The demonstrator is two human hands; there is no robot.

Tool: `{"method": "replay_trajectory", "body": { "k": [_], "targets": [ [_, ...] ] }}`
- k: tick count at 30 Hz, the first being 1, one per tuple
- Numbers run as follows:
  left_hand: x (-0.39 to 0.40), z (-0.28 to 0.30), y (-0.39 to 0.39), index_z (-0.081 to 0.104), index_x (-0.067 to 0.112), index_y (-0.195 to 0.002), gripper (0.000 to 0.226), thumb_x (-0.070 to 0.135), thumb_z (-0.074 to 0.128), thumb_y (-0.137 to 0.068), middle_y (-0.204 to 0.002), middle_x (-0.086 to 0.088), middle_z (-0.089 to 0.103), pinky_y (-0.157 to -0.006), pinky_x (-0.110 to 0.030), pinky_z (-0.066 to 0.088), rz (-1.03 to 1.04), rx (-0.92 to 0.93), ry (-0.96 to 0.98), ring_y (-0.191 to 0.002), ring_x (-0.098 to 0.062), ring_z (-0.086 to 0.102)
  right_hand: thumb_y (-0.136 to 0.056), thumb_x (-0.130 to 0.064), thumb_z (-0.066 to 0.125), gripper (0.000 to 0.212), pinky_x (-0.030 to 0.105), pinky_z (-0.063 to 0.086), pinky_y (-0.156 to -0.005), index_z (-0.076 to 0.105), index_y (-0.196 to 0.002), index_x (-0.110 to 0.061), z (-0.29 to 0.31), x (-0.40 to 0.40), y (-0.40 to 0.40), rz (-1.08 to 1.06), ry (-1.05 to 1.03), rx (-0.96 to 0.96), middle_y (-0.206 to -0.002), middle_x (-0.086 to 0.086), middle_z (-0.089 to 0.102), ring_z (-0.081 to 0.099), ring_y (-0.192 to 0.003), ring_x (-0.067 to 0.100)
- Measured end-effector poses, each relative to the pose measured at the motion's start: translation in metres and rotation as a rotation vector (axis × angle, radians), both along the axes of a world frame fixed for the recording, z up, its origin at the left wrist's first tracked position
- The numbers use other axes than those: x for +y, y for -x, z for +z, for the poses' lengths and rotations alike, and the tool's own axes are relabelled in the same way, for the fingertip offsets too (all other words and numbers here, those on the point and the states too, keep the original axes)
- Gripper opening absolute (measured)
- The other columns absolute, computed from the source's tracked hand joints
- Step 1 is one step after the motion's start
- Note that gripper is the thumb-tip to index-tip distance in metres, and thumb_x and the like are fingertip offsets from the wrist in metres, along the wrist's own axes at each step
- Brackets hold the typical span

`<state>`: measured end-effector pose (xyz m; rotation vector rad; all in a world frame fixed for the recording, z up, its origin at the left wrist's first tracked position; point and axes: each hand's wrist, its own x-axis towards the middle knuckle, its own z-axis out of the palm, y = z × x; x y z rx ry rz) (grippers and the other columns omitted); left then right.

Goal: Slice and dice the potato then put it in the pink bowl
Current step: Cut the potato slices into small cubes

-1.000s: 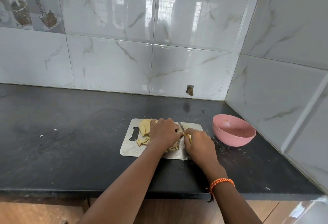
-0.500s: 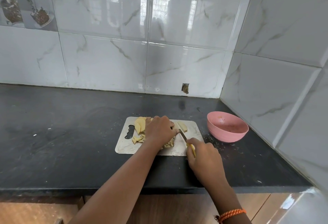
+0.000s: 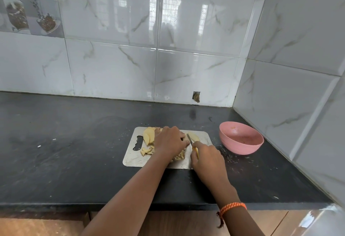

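A steel cutting board (image 3: pixel 133 158) lies on the black counter. Pale potato slices (image 3: pixel 149 135) are stacked at its far left, small cut pieces (image 3: pixel 146 151) lie below them, and one slice (image 3: pixel 194 137) sits at the far right. My left hand (image 3: pixel 170 141) presses down on potato strips (image 3: pixel 179 156) in the middle of the board, hiding most of them. My right hand (image 3: pixel 206 156) grips a small knife (image 3: pixel 190 139) with a yellow handle, its blade against my left fingertips. The pink bowl (image 3: pixel 240 137) stands to the right of the board.
The black counter (image 3: pixel 65 151) stretches far to the left, with small crumbs on it. Tiled walls meet in a corner behind and to the right of the bowl. The counter's front edge (image 3: pixel 56 203) runs under my forearms.
My right hand drew the knife back toward me across the board, then pushed it forward again against my left fingers. My left hand stayed on the potato strips.
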<state>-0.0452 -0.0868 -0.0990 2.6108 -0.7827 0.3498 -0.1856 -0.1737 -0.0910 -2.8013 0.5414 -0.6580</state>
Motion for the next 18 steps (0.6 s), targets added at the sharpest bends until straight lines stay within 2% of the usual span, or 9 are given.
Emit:
{"method": "replay_trajectory", "body": {
  "k": [5,9,14,18],
  "targets": [
    [-0.001,-0.002,-0.003,0.082,0.036,-0.101,0.033,0.057,0.058,-0.093,-0.109,0.011,0.077,-0.108,-0.046,0.036,0.000,-0.004,-0.010,-0.111,-0.021,0.062,-0.102,-0.029,0.044,0.021,0.039,0.036,-0.067,0.063,-0.107,-0.022,0.004,-0.005,-0.027,-0.005,-0.042,-0.004,-0.099,0.010,0.066,0.061,-0.093,0.035],
    [-0.001,-0.002,-0.006,0.081,0.033,-0.090,0.033,0.056,0.058,-0.090,-0.097,0.011,0.076,-0.105,-0.044,0.039,-0.002,-0.002,0.003,-0.102,-0.020,0.065,-0.102,-0.029,0.045,0.021,0.039,0.044,-0.068,0.064,-0.111,-0.025,0.003,-0.008,-0.026,-0.019,-0.043,-0.067,-0.096,0.007,0.069,0.062,-0.092,0.032],
    [0.000,-0.002,-0.009,0.084,0.031,-0.099,0.032,0.055,0.065,-0.090,-0.105,0.009,0.079,-0.103,-0.040,0.037,0.008,-0.006,0.051,-0.104,-0.018,0.068,-0.102,-0.030,0.049,0.023,0.038,0.044,-0.069,0.067,-0.116,-0.025,0.004,-0.006,-0.020,0.012,-0.020,-0.092,-0.097,0.008,0.071,0.063,-0.092,0.030],
    [0.000,-0.004,-0.009,0.083,0.031,-0.089,0.028,0.053,0.065,-0.089,-0.097,0.010,0.079,-0.103,-0.040,0.037,0.011,0.000,0.081,-0.098,-0.017,0.068,-0.102,-0.032,0.048,0.025,0.038,0.043,-0.071,0.068,-0.116,-0.025,0.004,-0.005,-0.020,0.021,-0.012,-0.051,-0.100,0.009,0.069,0.063,-0.094,0.031]
  ]
}}
